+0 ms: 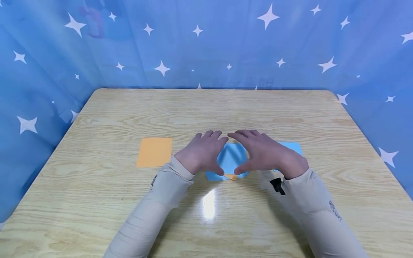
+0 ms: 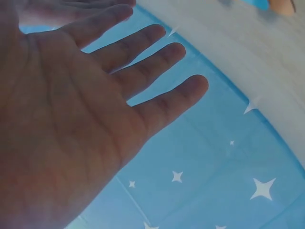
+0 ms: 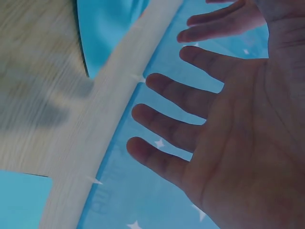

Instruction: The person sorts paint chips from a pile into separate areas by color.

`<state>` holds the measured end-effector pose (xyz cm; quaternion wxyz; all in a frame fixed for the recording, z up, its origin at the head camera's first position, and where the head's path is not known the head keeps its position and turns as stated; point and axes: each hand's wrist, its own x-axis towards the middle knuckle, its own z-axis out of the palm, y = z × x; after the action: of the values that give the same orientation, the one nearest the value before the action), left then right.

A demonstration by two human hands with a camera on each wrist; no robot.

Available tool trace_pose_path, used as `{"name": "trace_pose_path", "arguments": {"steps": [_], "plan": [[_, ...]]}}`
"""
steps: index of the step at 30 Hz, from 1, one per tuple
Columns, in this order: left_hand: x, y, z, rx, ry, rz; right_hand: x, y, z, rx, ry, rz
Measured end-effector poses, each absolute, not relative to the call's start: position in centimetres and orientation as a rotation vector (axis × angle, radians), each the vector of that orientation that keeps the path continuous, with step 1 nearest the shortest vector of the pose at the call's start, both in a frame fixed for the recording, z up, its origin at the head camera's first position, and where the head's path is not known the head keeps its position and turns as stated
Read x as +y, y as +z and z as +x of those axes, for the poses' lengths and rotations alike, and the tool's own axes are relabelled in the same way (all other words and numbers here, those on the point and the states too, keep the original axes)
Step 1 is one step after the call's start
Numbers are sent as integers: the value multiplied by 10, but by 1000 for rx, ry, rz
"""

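My left hand point(image 1: 205, 153) and right hand point(image 1: 262, 150) hover over the middle of the table, palms facing each other, fingers spread and nothing in them. Below and between them lie overlapping blue square sheets point(image 1: 231, 157), with a bit of an orange sheet point(image 1: 231, 177) peeking out at the near edge. Straight, separated fingers show on the left hand point(image 2: 71, 119) in the left wrist view and on the right hand point(image 3: 238, 129) in the right wrist view. The hands partly cover the pile in the head view.
An orange square sheet point(image 1: 155, 152) lies flat to the left of the hands. Another blue sheet point(image 1: 293, 147) is on the right, partly hidden by the right hand and wrist. The wooden table point(image 1: 213, 107) meets a blue star-patterned curtain point(image 1: 206, 46) behind and at both sides.
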<state>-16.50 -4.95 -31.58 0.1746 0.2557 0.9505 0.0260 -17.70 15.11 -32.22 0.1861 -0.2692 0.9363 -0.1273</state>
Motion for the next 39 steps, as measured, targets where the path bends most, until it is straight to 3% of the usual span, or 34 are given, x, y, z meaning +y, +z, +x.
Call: {"name": "trace_pose_path", "arguments": {"steps": [23, 39], "plan": [[-49, -342, -172, 2685, 70, 760, 147, -344, -176, 2632, -281, -795], [-52, -341, -173, 2684, 116, 810, 149, -340, -178, 2620, -333, -831]]}}
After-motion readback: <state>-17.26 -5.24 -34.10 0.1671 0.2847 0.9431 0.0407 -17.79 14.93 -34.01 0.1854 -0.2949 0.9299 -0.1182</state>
